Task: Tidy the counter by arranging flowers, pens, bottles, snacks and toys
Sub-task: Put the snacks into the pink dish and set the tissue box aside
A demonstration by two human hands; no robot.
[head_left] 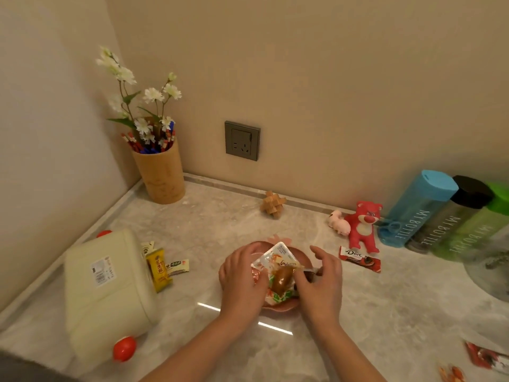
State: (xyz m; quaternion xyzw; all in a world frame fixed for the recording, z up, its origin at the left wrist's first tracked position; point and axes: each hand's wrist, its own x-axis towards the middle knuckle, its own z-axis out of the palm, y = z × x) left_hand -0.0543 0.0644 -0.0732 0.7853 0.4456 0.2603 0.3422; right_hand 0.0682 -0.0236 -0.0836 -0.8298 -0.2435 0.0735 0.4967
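Head view. Both hands work over a pink dish point(278, 306) at the centre of the counter point(358, 312). The dish holds a pile of wrapped snacks point(278, 271). The left hand point(242, 279) rests on the left side of the pile, fingers bent over the packets; whether it actually grips one cannot be told. The right hand point(321, 279) pinches a packet edge between thumb and forefinger, with the remaining fingers raised.

Other task items: flowers point(143, 100) and pens point(148, 142) stand together in a bamboo cup point(162, 175) in the back-left corner. Three bottles point(446, 213) stand side by side at the right. A red bear point(363, 224) and a small pink toy point(339, 222) stand just beside them; a wooden puzzle point(273, 204) sits apart near the wall.

Loose snacks remain outside the dish: a Dove bar point(360, 259) to its right, yellow packets point(159, 268) beside a tipped cream box point(107, 293), and more at the lower-right edge.

Hazards:
- The pile stands above the dish rim. Added packets or a careless push may spill it.
- Uneven pressure from the hands may tip or slide the dish.
- The box lies on its side; reaching past it may roll it.
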